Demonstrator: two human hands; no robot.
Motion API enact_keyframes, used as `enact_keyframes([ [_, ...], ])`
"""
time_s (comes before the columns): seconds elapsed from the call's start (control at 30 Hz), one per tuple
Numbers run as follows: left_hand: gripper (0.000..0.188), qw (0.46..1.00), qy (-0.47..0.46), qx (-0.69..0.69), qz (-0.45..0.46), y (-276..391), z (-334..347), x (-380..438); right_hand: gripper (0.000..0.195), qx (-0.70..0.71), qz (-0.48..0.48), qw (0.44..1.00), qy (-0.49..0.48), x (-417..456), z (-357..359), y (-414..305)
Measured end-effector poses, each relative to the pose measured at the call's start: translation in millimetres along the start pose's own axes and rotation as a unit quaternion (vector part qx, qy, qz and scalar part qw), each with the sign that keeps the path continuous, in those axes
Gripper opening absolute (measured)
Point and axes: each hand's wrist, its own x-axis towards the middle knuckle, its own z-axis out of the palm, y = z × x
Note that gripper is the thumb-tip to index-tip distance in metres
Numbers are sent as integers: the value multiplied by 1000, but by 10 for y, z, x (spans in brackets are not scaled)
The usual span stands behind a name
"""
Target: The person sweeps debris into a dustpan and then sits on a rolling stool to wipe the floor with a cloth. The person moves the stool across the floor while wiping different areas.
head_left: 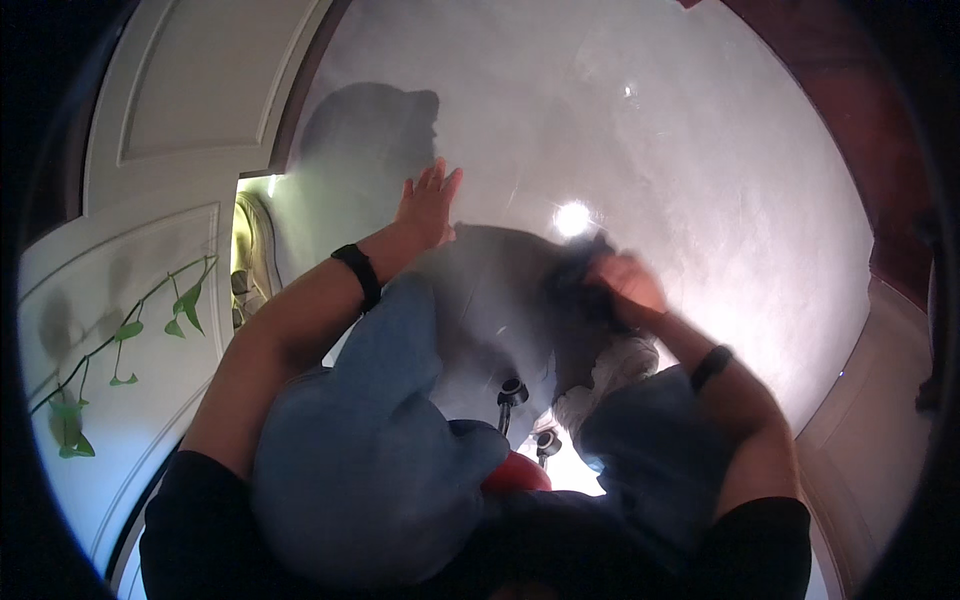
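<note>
My left hand (431,206) rests with its fingers spread on or just over the smooth grey surface (540,142), left of centre; it holds nothing. Right of centre, my right hand (628,283) is blurred, its fingers curled over a dark, bunched cloth (574,281) against the same surface. The cloth's lower part merges with a shadow. A bright round glare lies just above the cloth. Both wrists wear a black band. Below the hands are my knees in blue denim (360,420).
Left stand white panelled doors (210,67) with a trailing green vine (127,330) before them. Two black round-headed fittings (513,391) on stems and a red rounded object (517,474) are between my legs. Dark red trim (832,90) edges the surface at right.
</note>
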Motion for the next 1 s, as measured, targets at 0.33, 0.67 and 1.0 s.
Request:
enact_keyframes([
  [0.33, 98, 1000, 27, -3, 14, 100, -76, -55, 73, -90, 414, 900, 104, 842, -647, 1164],
  [0.67, 104, 996, -73, 21, 36, 246, 29, -14, 35, -205, -73, 972, -84, -137, 920, -763],
  [1.0, 86, 996, 20, -55, 74, -49, -134, -444, 79, 37, 108, 947, 300, 444, -664, 719],
])
